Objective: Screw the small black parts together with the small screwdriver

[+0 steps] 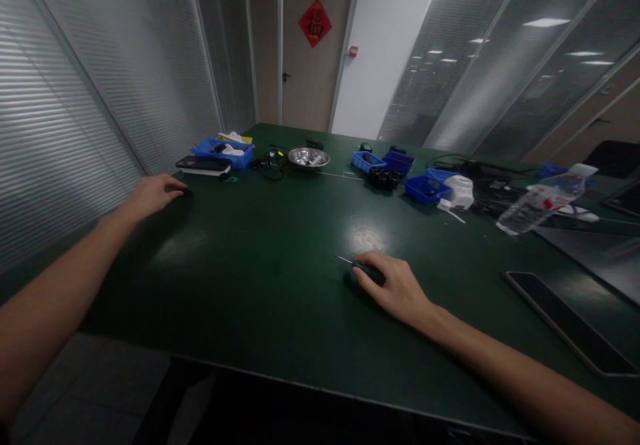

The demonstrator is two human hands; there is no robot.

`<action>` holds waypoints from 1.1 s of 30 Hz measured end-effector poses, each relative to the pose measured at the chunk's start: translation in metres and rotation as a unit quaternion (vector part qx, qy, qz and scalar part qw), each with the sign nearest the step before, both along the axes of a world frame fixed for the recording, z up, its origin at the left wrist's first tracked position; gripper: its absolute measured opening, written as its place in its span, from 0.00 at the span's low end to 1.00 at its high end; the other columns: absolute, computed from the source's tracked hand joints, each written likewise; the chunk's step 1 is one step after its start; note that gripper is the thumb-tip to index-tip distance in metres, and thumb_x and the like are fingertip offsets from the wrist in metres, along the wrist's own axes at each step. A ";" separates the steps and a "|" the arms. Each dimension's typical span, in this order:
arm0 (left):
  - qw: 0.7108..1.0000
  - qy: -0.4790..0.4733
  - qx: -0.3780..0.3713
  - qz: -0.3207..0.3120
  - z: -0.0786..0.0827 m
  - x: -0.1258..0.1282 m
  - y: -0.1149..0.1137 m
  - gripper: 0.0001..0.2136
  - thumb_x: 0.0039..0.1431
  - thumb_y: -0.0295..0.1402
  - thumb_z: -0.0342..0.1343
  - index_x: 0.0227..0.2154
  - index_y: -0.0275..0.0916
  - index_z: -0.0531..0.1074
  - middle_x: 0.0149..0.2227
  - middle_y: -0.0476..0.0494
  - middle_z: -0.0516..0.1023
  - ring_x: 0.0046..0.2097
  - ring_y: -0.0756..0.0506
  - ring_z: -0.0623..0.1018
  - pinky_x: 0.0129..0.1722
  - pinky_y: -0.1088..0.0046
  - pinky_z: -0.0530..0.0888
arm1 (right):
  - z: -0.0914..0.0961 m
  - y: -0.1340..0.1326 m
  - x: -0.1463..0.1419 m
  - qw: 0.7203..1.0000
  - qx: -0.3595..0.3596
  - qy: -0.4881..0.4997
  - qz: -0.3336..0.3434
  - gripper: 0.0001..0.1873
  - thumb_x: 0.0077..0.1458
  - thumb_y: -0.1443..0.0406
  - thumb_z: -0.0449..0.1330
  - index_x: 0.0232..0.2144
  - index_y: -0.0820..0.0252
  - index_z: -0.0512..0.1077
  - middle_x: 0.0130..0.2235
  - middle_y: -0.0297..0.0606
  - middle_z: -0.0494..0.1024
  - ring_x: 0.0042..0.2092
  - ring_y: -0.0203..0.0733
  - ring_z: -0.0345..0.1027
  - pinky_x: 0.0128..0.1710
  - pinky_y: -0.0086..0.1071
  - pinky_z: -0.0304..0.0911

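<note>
Right hand's (400,290) screwdriver (369,272) well inside table edge (240,365)

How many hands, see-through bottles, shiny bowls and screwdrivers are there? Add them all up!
Hands: 2 (left hand, right hand)
See-through bottle: 1
Shiny bowl: 1
Screwdriver: 1
Dark thing at left hand: too unclear to count
Total: 5
</note>
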State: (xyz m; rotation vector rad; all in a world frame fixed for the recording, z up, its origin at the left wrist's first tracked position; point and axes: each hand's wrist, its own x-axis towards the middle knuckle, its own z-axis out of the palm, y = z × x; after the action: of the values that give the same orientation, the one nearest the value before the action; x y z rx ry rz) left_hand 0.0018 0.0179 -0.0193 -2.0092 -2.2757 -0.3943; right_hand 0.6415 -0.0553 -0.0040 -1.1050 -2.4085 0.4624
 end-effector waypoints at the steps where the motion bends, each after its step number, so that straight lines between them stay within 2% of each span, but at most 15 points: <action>1: 1.000 0.002 0.003 -0.001 -0.001 0.001 0.000 0.17 0.65 0.37 0.56 0.52 0.35 0.79 0.53 0.42 0.79 0.50 0.42 0.76 0.53 0.67 0.71 | 0.000 0.000 0.000 1.000 0.000 0.000 0.001 0.14 0.68 0.57 0.55 0.46 0.57 0.75 0.40 0.39 0.81 0.37 0.43 0.75 0.36 0.36 0.68; 10: 0.999 -0.051 0.016 -0.011 0.002 0.007 -0.009 0.17 0.66 0.35 0.60 0.54 0.33 0.77 0.51 0.47 0.78 0.48 0.45 0.74 0.53 0.70 0.69 | -0.004 0.001 -0.002 1.000 0.002 -0.005 0.008 0.15 0.68 0.56 0.55 0.47 0.57 0.76 0.42 0.40 0.81 0.39 0.44 0.75 0.35 0.37 0.71; 17: 0.997 -0.078 0.008 0.002 0.006 0.008 -0.010 0.14 0.64 0.31 0.62 0.51 0.32 0.79 0.46 0.50 0.78 0.44 0.49 0.73 0.47 0.76 0.69 | -0.006 -0.002 -0.004 1.000 0.006 -0.010 0.004 0.14 0.68 0.57 0.55 0.46 0.57 0.76 0.41 0.39 0.81 0.38 0.44 0.76 0.38 0.38 0.70; 22: 0.995 -0.101 0.001 0.025 0.005 0.006 -0.008 0.15 0.62 0.31 0.65 0.51 0.34 0.79 0.44 0.51 0.80 0.44 0.50 0.72 0.45 0.77 0.67 | -0.011 0.002 0.000 1.000 0.010 -0.018 0.008 0.14 0.69 0.56 0.55 0.47 0.56 0.76 0.42 0.39 0.81 0.38 0.44 0.76 0.36 0.36 0.70; 29: 0.982 -0.172 -0.014 0.076 0.002 0.004 -0.005 0.22 0.59 0.36 0.68 0.55 0.34 0.77 0.40 0.53 0.82 0.40 0.50 0.74 0.40 0.77 0.68 | -0.011 0.002 0.002 1.000 0.011 -0.012 0.013 0.15 0.69 0.55 0.55 0.47 0.57 0.75 0.41 0.40 0.81 0.36 0.43 0.75 0.33 0.35 0.70; 33: 0.973 -0.215 -0.015 0.082 0.000 0.004 -0.005 0.24 0.58 0.36 0.69 0.55 0.33 0.76 0.40 0.53 0.82 0.41 0.51 0.75 0.43 0.76 0.69 | -0.011 0.002 0.002 1.000 0.013 -0.012 0.017 0.15 0.68 0.55 0.55 0.46 0.57 0.76 0.40 0.40 0.81 0.36 0.43 0.75 0.33 0.35 0.70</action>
State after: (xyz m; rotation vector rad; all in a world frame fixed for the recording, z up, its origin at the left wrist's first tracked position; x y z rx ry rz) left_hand 0.0060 0.0133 -0.0190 -1.8740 -2.6818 -0.8581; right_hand 0.6433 -0.0528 -0.0149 -1.0651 -2.4500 0.4305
